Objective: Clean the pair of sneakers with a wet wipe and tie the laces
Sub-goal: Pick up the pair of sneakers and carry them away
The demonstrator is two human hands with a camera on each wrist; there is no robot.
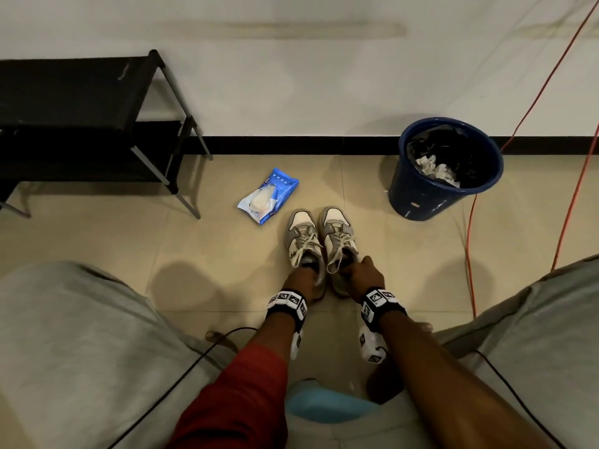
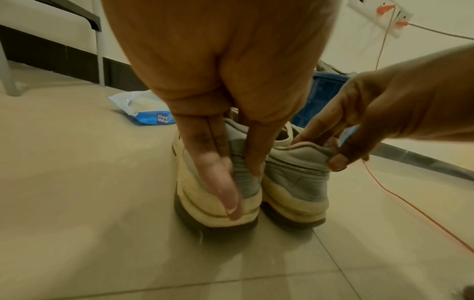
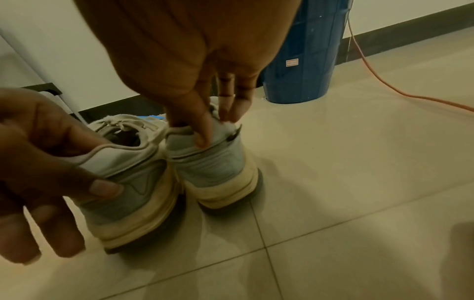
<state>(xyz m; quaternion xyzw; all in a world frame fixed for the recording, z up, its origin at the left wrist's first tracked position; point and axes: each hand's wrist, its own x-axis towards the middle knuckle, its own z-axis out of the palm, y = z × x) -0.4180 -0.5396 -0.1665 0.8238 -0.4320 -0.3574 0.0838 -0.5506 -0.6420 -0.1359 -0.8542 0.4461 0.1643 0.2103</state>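
Observation:
Two grey and cream sneakers stand side by side on the tiled floor, toes towards the wall. My left hand (image 1: 299, 280) pinches the heel of the left sneaker (image 1: 301, 238), its fingers (image 2: 218, 182) running down the back. At the heel collar of the right sneaker (image 1: 337, 234), my right hand (image 1: 361, 275) grips with the thumb outside and fingers inside the opening. A pale lace end trails down by that opening. A blue pack of wet wipes (image 1: 268, 196) lies on the floor left of the toes.
A blue bin (image 1: 444, 170) with a black liner and crumpled wipes stands right of the sneakers by the wall. A black shoe rack (image 1: 81, 124) fills the far left. An orange cable (image 1: 470, 254) runs along the floor at right. My knees frame both sides.

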